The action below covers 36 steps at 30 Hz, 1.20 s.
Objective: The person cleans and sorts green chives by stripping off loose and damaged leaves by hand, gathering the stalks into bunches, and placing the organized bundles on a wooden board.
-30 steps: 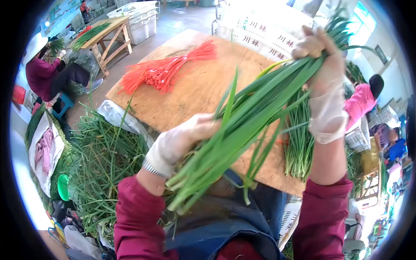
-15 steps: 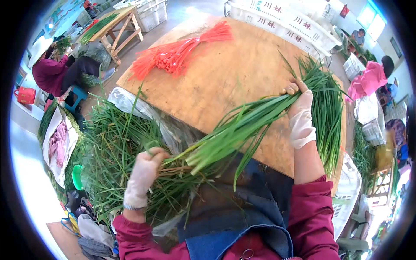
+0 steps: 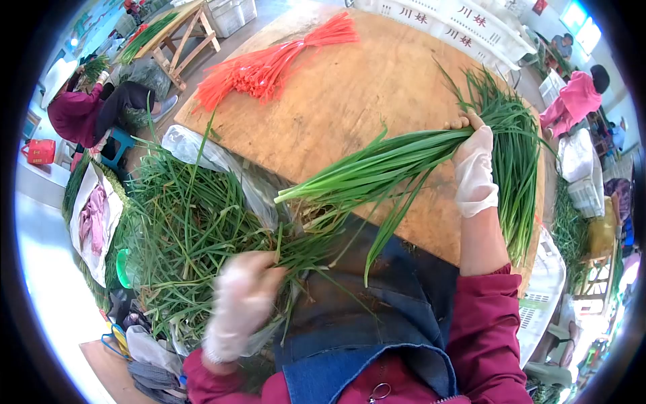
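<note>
My right hand (image 3: 474, 151), in a thin pale glove, is closed around a bunch of garlic chives (image 3: 383, 165). The bunch slants across the table's near edge, its pale cut ends pointing left, with a few leaves drooping below. Beside that hand, a larger pile of garlic chives (image 3: 515, 161) lies along the table's right side. My left hand (image 3: 249, 289), gloved too, is smeared by motion over a heap of loose green and brownish leaves (image 3: 188, 229). Whether its fingers grip any leaves cannot be made out.
Red plastic ties (image 3: 269, 71) lie fanned out on the wooden table (image 3: 323, 128). White crates (image 3: 444, 30) stand beyond it. Clear plastic sheeting (image 3: 222, 161) edges the leaf heap. A person (image 3: 81, 111) sits at the left, and another in pink (image 3: 575, 97) is at the right.
My left hand has moved down, away from the bunch's cut ends. The bunch has swung up a little at its left end, still in my right hand.
</note>
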### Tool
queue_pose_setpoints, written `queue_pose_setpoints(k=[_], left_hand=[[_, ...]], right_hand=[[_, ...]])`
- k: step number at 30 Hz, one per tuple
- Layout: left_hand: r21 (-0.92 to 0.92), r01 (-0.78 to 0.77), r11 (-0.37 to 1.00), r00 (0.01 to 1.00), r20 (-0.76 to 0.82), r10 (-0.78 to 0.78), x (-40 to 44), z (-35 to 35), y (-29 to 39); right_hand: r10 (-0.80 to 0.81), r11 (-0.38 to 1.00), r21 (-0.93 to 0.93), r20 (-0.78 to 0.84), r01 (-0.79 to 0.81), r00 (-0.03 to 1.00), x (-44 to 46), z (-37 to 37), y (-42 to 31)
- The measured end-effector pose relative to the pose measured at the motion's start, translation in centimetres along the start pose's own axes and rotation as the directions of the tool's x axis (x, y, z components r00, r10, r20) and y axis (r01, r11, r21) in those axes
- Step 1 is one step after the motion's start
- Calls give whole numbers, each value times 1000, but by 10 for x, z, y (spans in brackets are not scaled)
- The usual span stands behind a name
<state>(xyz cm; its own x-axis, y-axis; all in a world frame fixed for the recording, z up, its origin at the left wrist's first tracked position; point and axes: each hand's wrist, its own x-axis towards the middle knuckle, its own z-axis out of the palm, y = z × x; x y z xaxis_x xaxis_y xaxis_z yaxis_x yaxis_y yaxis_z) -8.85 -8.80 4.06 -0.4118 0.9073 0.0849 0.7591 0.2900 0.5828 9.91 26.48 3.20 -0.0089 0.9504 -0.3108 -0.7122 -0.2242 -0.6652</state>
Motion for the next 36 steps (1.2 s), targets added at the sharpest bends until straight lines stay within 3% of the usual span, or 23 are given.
queue_pose_setpoints(k=[1, 3, 6, 10, 13, 14, 15, 17, 18, 19, 20, 21, 22, 23, 25, 26, 27, 28, 29, 31, 33, 35, 36], left_hand=[[12, -79, 997, 996, 48, 78, 13, 22, 17], [209, -160, 965, 987, 9, 162, 36, 65, 37], [379, -60, 924, 944, -279, 175, 60, 94, 49], [296, -56, 954, 916, -365, 167, 63, 116, 43], [-125, 31, 992, 957, -283, -66, 72, 127, 37], [-257, -93, 962, 924, -383, -13, 70, 127, 35], [-339, 115, 934, 974, -148, -173, 64, 110, 38], [-476, 133, 869, 990, 19, -141, 46, 58, 40], [-376, -1, 927, 999, -33, -12, 32, 31, 25], [-453, 315, 834, 943, 47, -331, 17, -3, 24], [-432, 271, 860, 939, -80, -336, 2, -26, 4], [-440, 438, 784, 853, -72, -517, -9, -55, -6], [-32, 469, 883, 854, -238, -463, -28, -75, -49], [377, 475, 795, 865, -365, -344, -44, -85, -83], [858, 424, 290, 893, -343, -290, -52, -84, -87], [773, 432, 464, 900, -341, -270, -51, -73, -90], [621, 347, 703, 926, -343, -155, -33, -54, -59], [373, 212, 903, 950, -297, -100, -15, -37, -35], [106, 110, 988, 973, -215, -85, 2, -17, -17], [14, -88, 996, 968, -235, 89, 34, 23, 11], [-37, -148, 988, 955, -263, 134, 65, 51, 33], [117, -167, 979, 905, -377, 199, 92, 70, 40], [194, -138, 971, 907, -370, 202, 102, 79, 36]], right_hand=[[-5, 1000, -1, -10, 5, 1000, -2, -1, -1], [4, 999, 40, -11, -3, 1000, -1, -5, -2], [-8, 995, 95, -25, 10, 1000, 2, -7, -5], [-58, 995, 75, -154, 70, 986, 13, -9, 3], [-91, 994, 33, -231, 102, 969, 22, -6, 14], [-108, 993, 12, -250, 114, 962, 23, -6, 17], [-123, 992, -10, -267, 125, 956, 25, -6, 19], [-109, 990, -117, -278, 79, 954, 46, -22, 18], [-96, 987, -152, -312, 50, 945, 70, -30, 19], [-90, 989, -138, -331, 47, 939, 68, -23, 18], [-85, 991, -123, -349, 44, 933, 65, -16, 17], [-79, 993, -108, -367, 41, 927, 61, -8, 16], [-86, 993, -102, -316, 57, 945, 35, 2, 12], [-94, 993, -96, -263, 71, 960, 21, 7, 10], [-105, 979, -191, -186, 69, 977, 28, 3, 9], [-93, 974, -220, -150, 59, 984, 32, 0, 7], [-82, 966, -254, -114, 50, 990, 33, -1, 6], [-94, 981, -185, -192, 58, 977, 33, 5, 6], [-94, 983, -170, -161, 66, 982, 31, 6, 5], [-97, 988, -129, -108, 83, 989, 23, 3, 3], [-94, 986, -150, -88, 80, 992, 21, 1, 1], [-90, 982, -171, -72, 77, 993, 19, 2, 0], [-121, 984, -147, -163, 97, 979, 17, 7, 1]])
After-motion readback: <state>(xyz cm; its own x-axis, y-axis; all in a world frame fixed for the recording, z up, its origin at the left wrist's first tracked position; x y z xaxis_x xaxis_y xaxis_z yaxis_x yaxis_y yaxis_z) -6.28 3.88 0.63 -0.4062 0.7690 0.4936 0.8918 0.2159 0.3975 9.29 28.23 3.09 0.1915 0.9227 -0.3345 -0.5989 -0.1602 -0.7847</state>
